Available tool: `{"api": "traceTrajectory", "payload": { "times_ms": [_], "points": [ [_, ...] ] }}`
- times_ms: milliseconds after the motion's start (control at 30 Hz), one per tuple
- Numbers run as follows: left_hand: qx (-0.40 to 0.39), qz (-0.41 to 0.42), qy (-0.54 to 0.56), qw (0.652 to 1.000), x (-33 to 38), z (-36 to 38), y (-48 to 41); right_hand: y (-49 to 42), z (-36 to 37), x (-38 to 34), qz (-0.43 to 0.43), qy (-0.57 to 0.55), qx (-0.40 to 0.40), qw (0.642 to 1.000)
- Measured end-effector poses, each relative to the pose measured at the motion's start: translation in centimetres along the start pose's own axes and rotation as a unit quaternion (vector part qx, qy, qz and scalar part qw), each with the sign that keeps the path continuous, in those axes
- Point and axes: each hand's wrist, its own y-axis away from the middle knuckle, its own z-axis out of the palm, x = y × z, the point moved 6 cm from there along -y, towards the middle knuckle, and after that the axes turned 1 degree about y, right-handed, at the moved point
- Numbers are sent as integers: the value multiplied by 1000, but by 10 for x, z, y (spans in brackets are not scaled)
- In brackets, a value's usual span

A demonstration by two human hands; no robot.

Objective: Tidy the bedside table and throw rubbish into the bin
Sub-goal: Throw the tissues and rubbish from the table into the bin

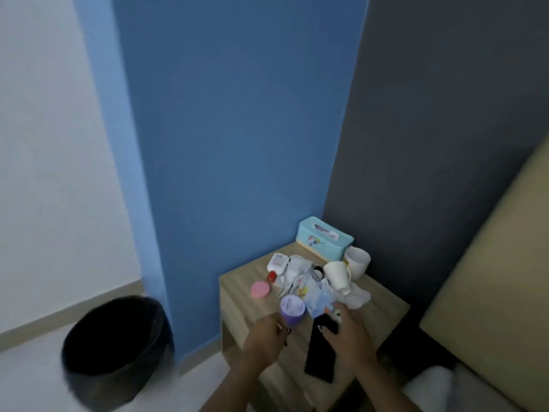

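Note:
A wooden bedside table carries a clutter of small things. My left hand grips a purple jar with a pale lid near the table's front. My right hand rests on the top end of a flat black item, with its fingers also at a crumpled blue and white wrapper. Behind these lie a tipped white paper cup, a white mug, a pink round lid, a white bottle with a red cap and crumpled white tissue. A black bin stands on the floor to the left.
A light blue tissue box sits at the table's back corner against the blue wall. A padded beige headboard and the white bedding lie to the right. Pale floor runs between bin and table.

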Motion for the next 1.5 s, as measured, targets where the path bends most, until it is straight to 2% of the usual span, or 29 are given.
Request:
{"api": "traceTrajectory", "payload": {
  "times_ms": [200, 367, 667, 867, 1067, 1267, 1400, 1500],
  "points": [
    [-14, -38, -14, 999, 7, 10, 60, 52, 1, 13, -22, -8, -40, 999],
    [-6, -51, -16, 999, 4, 12, 61, 55, -10, 15, -38, -29, -11, 999],
    [-25, -37, -45, 998, 11, 56, 39, 45, -2, 57, -10, 0, -38, 999],
    [4, 34, -118, 992, 38, 71, -12, -16, -18, 69, 18, -30, 12, 999],
    [-23, 62, -151, 986, 66, 87, -89, -107, -35, 55, 19, -59, 94, 994],
    [-78, 71, -232, 967, 50, 121, -149, -171, -7, 54, 68, -37, 100, 992],
    [-65, 65, -258, 962, 33, 132, -164, -191, 14, 67, 112, -9, 101, 989],
    [-70, 55, -237, 967, 30, 133, -163, -195, 24, 74, 121, -2, 102, 987]
  ]
}}
